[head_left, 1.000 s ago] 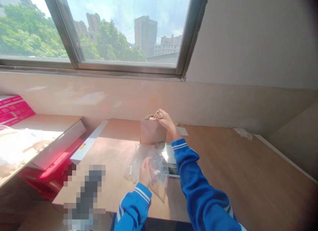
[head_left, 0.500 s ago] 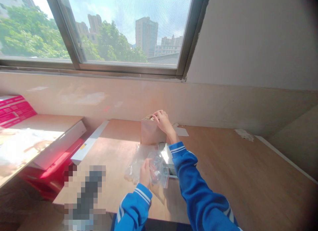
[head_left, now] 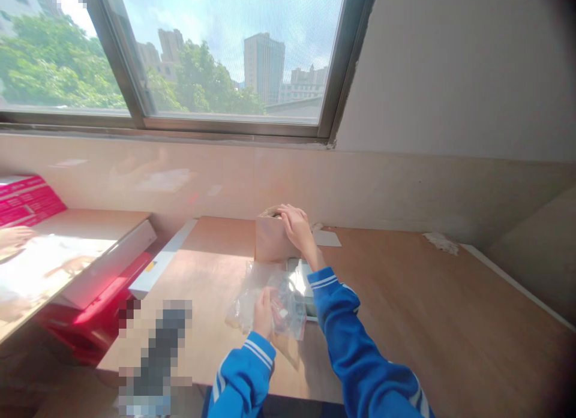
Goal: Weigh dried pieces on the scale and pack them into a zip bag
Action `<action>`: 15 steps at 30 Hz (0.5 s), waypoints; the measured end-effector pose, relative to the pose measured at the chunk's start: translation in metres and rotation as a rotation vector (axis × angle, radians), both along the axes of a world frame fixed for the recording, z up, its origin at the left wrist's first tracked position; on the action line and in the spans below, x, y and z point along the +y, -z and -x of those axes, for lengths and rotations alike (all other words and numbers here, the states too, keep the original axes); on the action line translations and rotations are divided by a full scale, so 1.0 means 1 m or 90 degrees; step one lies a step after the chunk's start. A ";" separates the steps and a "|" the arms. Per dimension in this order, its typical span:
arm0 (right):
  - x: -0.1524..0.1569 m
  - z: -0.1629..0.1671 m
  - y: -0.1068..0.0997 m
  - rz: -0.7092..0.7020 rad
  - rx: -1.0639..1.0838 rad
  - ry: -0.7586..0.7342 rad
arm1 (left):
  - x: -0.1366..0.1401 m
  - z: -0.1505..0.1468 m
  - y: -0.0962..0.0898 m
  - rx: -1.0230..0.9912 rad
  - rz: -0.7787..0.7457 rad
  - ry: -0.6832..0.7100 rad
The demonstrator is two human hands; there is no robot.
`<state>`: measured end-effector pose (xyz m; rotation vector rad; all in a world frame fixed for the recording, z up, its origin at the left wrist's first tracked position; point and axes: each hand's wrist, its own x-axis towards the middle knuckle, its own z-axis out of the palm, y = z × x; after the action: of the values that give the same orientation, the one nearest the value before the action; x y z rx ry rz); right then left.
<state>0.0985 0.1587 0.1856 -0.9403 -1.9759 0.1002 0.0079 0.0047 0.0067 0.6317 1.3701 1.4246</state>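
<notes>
My left hand [head_left: 264, 311] is closed on the edge of a clear plastic bag [head_left: 243, 298] that lies flat on the table. Some small reddish and white pieces show through the bag beside my fingers. My right hand [head_left: 297, 227] is over the open top of a small cardboard box [head_left: 272, 241], its fingers stretched out across the rim. What lies inside the box is mostly hidden. Between the box and my right sleeve is a shiny, glass-like tray or case [head_left: 297, 277], partly covered by the bag and my arm.
A white sheet [head_left: 327, 238] and a crumpled white scrap [head_left: 441, 243] lie toward the wall. At left, another person's hands [head_left: 67, 265] rest over a sunlit table, with a red container [head_left: 96, 316] below. The window wall bounds the table [head_left: 405, 298] at the back.
My right hand has dropped slightly and turned flatter over the box's opening. My left hand stays on the bag. Another person's hand has come into view at the far left.
</notes>
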 end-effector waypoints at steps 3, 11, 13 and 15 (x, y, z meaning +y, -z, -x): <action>-0.019 -0.011 0.003 -0.015 0.117 0.010 | 0.000 0.000 0.001 0.008 -0.002 0.004; -0.097 -0.024 0.083 0.279 0.274 0.048 | -0.001 0.002 -0.001 0.028 -0.015 0.003; -0.110 -0.020 0.102 0.357 0.312 0.067 | -0.002 0.001 -0.007 0.028 -0.017 0.003; -0.118 -0.018 0.111 0.424 0.350 0.055 | -0.004 0.000 -0.013 0.033 -0.014 0.011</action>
<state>0.1161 0.0407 0.0745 -1.2450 -1.3895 0.9122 0.0075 0.0010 0.0198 0.6969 1.3873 1.4193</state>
